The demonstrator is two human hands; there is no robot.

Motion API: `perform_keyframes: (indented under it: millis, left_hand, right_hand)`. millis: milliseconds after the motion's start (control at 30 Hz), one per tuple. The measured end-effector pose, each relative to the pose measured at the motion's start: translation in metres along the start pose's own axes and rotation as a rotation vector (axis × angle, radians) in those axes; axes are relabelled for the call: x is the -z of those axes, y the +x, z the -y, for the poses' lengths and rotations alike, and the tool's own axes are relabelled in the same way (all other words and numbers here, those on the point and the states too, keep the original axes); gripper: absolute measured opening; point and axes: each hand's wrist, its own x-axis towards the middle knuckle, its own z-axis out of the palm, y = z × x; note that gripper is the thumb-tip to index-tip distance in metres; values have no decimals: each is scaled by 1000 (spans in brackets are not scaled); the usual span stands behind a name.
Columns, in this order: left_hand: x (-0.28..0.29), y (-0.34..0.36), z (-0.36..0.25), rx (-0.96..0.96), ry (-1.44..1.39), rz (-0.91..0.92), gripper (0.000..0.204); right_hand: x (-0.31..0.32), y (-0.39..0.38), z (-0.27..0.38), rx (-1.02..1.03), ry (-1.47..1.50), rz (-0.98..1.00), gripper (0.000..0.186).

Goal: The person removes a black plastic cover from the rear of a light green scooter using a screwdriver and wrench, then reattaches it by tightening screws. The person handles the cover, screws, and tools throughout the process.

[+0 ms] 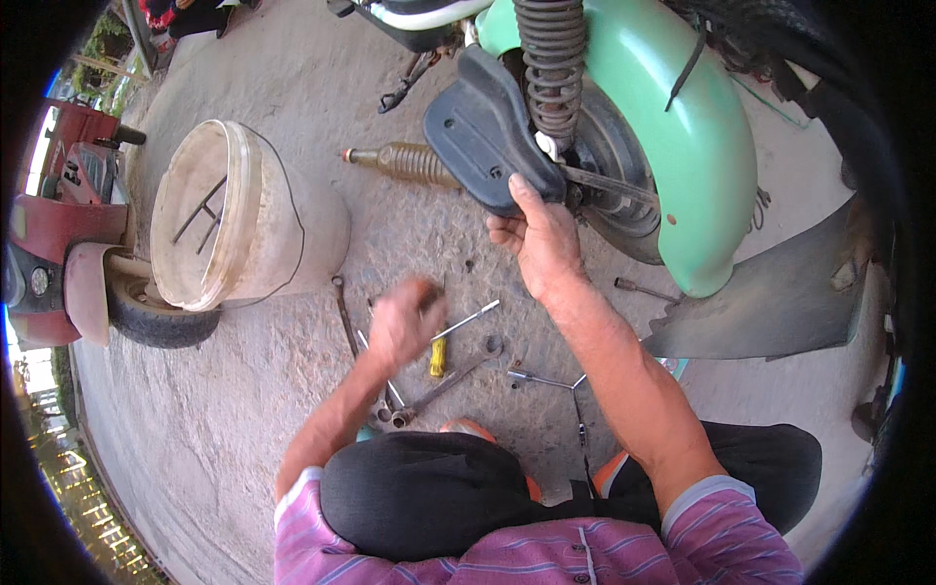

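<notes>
Your pink striped shirt [526,551] and dark trousers [419,497] sit closest, well below both sets of fingers. Your right hand [544,239] has its fingers clamped on the lower edge of a black plastic cover [483,132], thumb on the face, other fingertips curled at the edge; the cover extends up and left from them. Just above those fingers, a coil spring [554,73] stands behind the cover; can't tell if they touch. Green fender [707,146] curves to the right of your right fingers, a dark flap [780,302] lower right of them. Brownish bottle [405,163] lies left of those fingers, partly behind the cover. Your left hand [405,322] is motion-blurred among the tools; can't tell whether its fingers are apart, together or gripping something. Just right of its fingers: a silver rod [473,317]. Below them: a yellow-handled screwdriver [438,359]. Left of them: a dark wrench [344,317]. Between your left fingers and your right forearm, lower down, a silver socket wrench [546,380]. Whitish bucket [307,219] stands up and left of your left fingers, dark metal bar [202,214] inside; red vehicle [73,219] farther left.
</notes>
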Motion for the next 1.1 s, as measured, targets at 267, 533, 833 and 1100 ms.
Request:
perform_keyframes:
  millis: [267,533,833,1100]
  left_hand:
    - [-94,-119,56,432,226,210,58]
    - [-82,-119,59,610,88,100,46]
    - [87,-75,-10,279,-584,-501,37]
    - [165,67,-103,-266,-749,-443,51]
  right_hand:
    - [1,0,-3,21,38,18,47]
    - [-1,-1,0,24,65,-6,41]
    - [3,2,-2,-4,28,33,45]
    - [3,2,-3,-8,37,48,47]
